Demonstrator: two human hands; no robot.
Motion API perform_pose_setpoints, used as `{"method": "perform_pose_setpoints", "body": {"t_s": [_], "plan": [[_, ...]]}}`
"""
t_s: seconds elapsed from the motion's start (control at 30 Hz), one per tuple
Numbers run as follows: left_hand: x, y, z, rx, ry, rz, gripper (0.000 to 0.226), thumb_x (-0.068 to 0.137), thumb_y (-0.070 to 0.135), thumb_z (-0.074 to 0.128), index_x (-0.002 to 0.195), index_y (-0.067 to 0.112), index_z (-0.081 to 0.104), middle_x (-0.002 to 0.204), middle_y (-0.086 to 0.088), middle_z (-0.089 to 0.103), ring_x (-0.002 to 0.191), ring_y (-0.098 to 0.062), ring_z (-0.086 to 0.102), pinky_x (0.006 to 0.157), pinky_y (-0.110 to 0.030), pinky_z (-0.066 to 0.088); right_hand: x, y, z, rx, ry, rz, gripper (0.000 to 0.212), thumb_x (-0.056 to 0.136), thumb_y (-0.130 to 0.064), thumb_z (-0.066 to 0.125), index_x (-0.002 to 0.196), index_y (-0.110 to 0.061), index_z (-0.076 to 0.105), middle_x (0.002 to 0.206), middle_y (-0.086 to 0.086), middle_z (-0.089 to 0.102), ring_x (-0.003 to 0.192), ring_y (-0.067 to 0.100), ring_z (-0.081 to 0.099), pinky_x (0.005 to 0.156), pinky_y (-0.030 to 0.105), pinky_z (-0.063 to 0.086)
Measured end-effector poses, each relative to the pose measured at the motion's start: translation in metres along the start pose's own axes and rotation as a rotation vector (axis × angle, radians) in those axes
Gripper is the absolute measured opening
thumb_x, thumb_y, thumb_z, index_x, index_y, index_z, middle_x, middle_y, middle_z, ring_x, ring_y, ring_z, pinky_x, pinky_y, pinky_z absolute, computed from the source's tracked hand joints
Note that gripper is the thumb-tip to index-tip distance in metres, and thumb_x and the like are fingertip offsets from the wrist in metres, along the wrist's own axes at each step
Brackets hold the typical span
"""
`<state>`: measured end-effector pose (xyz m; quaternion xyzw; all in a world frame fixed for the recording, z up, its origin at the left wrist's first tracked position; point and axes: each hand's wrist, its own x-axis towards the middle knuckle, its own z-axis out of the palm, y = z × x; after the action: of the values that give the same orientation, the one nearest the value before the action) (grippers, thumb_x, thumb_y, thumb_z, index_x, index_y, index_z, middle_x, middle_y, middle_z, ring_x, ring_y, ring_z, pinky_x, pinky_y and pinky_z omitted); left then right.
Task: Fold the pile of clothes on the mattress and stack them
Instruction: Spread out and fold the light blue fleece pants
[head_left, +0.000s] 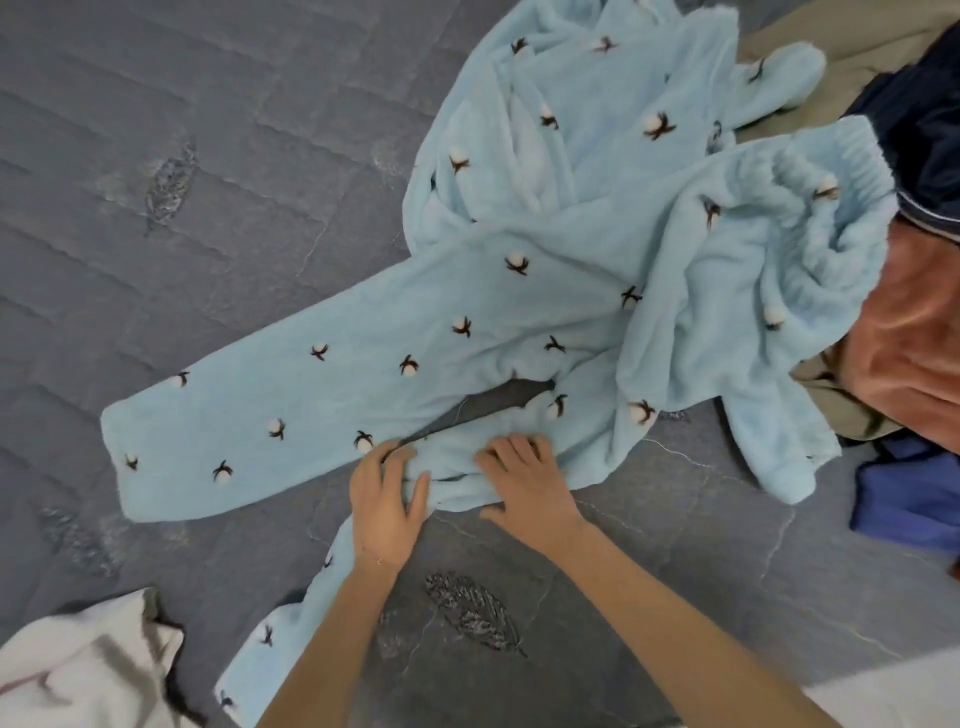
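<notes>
Light blue fleece pajama trousers (363, 374) with small cotton-flower marks lie spread on the grey quilted mattress (156, 182). One leg stretches out to the left; the other runs down toward me under my left arm. My left hand (387, 506) grips a bunch of the near leg's fabric. My right hand (524, 480) presses on the same leg just to the right, fingers curled into the cloth. A matching blue fleece top (571, 119) lies crumpled behind the trousers.
A pile of other clothes sits at the right edge: an orange garment (914, 338), a dark navy one (919, 135), a khaki one (831, 47) and a blue one (904, 499). A white cloth (83, 670) lies at the bottom left.
</notes>
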<state>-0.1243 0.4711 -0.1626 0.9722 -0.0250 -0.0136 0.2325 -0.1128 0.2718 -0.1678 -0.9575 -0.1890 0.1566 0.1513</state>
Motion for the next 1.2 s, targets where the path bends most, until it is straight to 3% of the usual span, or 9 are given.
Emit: {"method": "perform_pose_setpoints", "body": {"t_s": [0.13, 0.3, 0.53, 0.63, 0.73, 0.83, 0.93, 1.03, 1.2], "plan": [[-0.021, -0.014, -0.013, 0.046, -0.019, 0.054, 0.039, 0.089, 0.041, 0.055, 0.114, 0.012, 0.055, 0.120, -0.017, 0.055, 0.112, -0.029, 0.049, 0.096, -0.042, 0.040, -0.004, -0.005, 0.004, -0.035, 0.180, 0.034, 0.044, 0.056, -0.007, 0.077, 0.099, -0.017, 0.070, 0.089, 0.003, 0.063, 0.081, 0.028, 0.060, 0.085, 0.038, 0.038], [-0.037, -0.035, -0.023, 0.072, -0.053, 0.157, 0.025, 0.091, 0.029, 0.054, 0.105, 0.011, 0.064, 0.118, -0.014, 0.059, 0.104, -0.032, 0.057, 0.088, -0.044, 0.046, 0.018, -0.006, -0.018, -0.009, 0.201, -0.027, 0.033, 0.047, -0.008, 0.090, 0.073, -0.016, 0.072, 0.067, 0.002, 0.068, 0.059, 0.024, 0.064, 0.058, 0.031, 0.053], [0.011, -0.015, -0.068, -0.331, 0.123, -0.248, 0.015, 0.101, 0.007, 0.036, 0.100, 0.004, 0.050, 0.073, 0.007, 0.046, 0.062, -0.003, 0.043, 0.060, -0.022, 0.031, 0.065, -0.028, -0.060, 0.048, 0.545, -0.071, 0.012, 0.081, -0.017, 0.061, 0.078, -0.014, 0.072, 0.072, 0.004, 0.067, 0.058, 0.026, 0.061, 0.050, 0.030, 0.051], [0.040, -0.021, -0.083, -0.325, 0.230, -0.309, 0.016, 0.102, 0.009, 0.033, 0.103, 0.001, 0.048, 0.070, 0.003, 0.044, 0.057, -0.001, 0.039, 0.055, -0.022, 0.025, 0.078, -0.034, -0.070, 0.052, 0.418, -0.019, 0.032, 0.089, -0.037, 0.051, 0.079, -0.012, 0.069, 0.060, 0.004, 0.061, 0.051, 0.026, 0.059, 0.046, 0.028, 0.047], [0.066, -0.032, -0.095, -0.271, 0.281, -0.335, 0.017, 0.103, 0.013, 0.033, 0.104, 0.004, 0.047, 0.059, 0.006, 0.038, 0.049, -0.006, 0.035, 0.047, -0.024, 0.023, 0.084, -0.031, -0.082, 0.003, 0.124, 0.058, 0.032, 0.095, -0.041, 0.052, 0.105, -0.012, 0.062, 0.091, 0.008, 0.065, 0.085, 0.030, 0.062, 0.069, 0.036, 0.043], [0.089, -0.046, -0.108, -0.240, 0.348, -0.387, 0.017, 0.102, 0.013, 0.033, 0.103, 0.005, 0.047, 0.057, 0.005, 0.037, 0.048, -0.010, 0.035, 0.047, -0.026, 0.022, 0.087, -0.013, -0.091, -0.064, 0.071, 0.121, 0.034, 0.098, -0.039, 0.047, 0.121, -0.015, 0.056, 0.109, 0.006, 0.061, 0.101, 0.028, 0.056, 0.081, 0.036, 0.036], [0.108, -0.063, -0.113, -0.195, 0.357, -0.454, 0.016, 0.101, 0.014, 0.034, 0.104, 0.006, 0.048, 0.054, 0.001, 0.037, 0.048, -0.016, 0.035, 0.049, -0.032, 0.024, 0.098, 0.015, -0.101, -0.102, 0.245, 0.135, 0.025, 0.090, -0.035, 0.063, 0.089, -0.010, 0.066, 0.075, 0.009, 0.064, 0.071, 0.029, 0.062, 0.072, 0.036, 0.037], [0.121, -0.071, -0.108, -0.132, 0.300, -0.465, 0.015, 0.101, 0.018, 0.036, 0.103, 0.009, 0.048, 0.057, -0.004, 0.042, 0.054, -0.026, 0.041, 0.054, -0.033, 0.030, 0.108, 0.052, -0.120, -0.145, 0.422, 0.189, 0.044, 0.084, -0.046, 0.059, 0.055, -0.014, 0.052, 0.041, 0.003, 0.048, 0.036, 0.024, 0.047, 0.060, 0.029, 0.034], [0.142, -0.064, -0.094, -0.025, 0.270, -0.514, 0.020, 0.102, 0.023, 0.036, 0.104, 0.009, 0.050, 0.068, -0.009, 0.050, 0.063, -0.028, 0.045, 0.059, -0.034, 0.029, 0.125, 0.089, -0.142, -0.183, 0.606, 0.160, 0.049, 0.087, -0.054, 0.052, 0.057, -0.015, 0.052, 0.047, 0.001, 0.047, 0.046, 0.023, 0.044, 0.063, 0.032, 0.027]]}}
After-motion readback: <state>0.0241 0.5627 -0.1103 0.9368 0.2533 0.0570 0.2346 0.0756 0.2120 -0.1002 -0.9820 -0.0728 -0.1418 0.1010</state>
